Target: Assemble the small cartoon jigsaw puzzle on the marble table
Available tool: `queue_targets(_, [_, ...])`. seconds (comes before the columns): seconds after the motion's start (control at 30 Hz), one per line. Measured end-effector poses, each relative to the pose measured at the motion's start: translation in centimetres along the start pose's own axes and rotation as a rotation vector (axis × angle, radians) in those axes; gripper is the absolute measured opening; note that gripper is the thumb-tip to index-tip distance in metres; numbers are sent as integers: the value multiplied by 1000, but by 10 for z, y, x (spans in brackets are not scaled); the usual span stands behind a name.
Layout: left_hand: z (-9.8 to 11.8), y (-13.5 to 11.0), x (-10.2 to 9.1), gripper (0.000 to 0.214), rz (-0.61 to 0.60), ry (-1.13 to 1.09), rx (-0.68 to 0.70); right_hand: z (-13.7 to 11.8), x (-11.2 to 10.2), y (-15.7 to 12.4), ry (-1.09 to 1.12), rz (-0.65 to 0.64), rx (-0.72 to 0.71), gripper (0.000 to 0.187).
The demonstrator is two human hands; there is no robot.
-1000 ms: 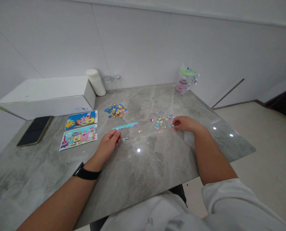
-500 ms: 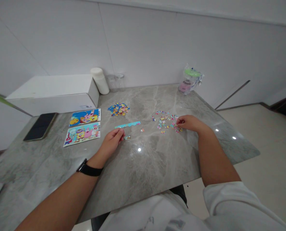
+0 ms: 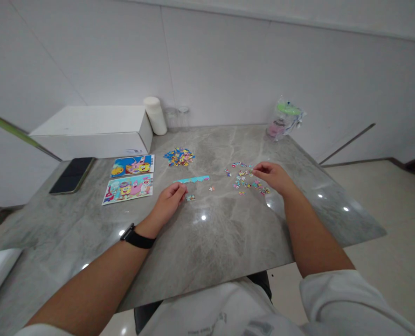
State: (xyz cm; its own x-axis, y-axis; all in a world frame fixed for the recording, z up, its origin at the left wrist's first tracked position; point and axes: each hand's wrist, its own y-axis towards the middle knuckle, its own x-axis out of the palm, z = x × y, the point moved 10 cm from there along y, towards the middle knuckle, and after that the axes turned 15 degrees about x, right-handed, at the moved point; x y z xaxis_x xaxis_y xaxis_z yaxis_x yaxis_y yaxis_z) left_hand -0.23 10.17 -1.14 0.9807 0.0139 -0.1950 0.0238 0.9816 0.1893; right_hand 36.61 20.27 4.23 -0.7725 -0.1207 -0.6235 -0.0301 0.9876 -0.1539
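Note:
On the grey marble table [image 3: 210, 238], my left hand [image 3: 168, 200] rests with fingers curled, fingertips touching a small joined puzzle bit [image 3: 190, 197]. Just beyond it lies a strip of joined light-blue puzzle pieces [image 3: 192, 179]. My right hand [image 3: 273, 176] hovers over a scatter of loose puzzle pieces [image 3: 245, 178], its fingers pinched together; what they hold, if anything, is too small to see. A second heap of puzzle pieces [image 3: 178, 157] sits farther back. A single loose piece [image 3: 211, 188] lies between my hands.
Two cartoon picture cards [image 3: 130, 179] lie at the left, a dark phone [image 3: 72, 174] beside them. A white box [image 3: 92, 130], a white roll [image 3: 155, 115], two small jars [image 3: 178, 116] and a bagged bottle [image 3: 284, 119] stand along the wall.
My right hand has lifted and shifted slightly back over the scattered pieces. The left hand stays by the small joined bit. The camera has turned left.

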Motion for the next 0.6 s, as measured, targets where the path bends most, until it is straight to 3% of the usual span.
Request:
queue_targets(0.13, [8, 0, -1, 38, -3, 45, 76, -25, 47, -6, 411, -45, 62, 51])
queue_targets(0.27, [20, 0, -1, 30, 15, 62, 153, -57, 100, -16, 642, -152, 95, 48])
queue_targets(0.47, [19, -1, 0, 28, 26, 23, 173, -99, 179, -39, 847, -404, 170, 46])
queue_targets(0.6, [19, -1, 1, 30, 22, 13, 193, -106, 211, -50, 828, -455, 142, 43])
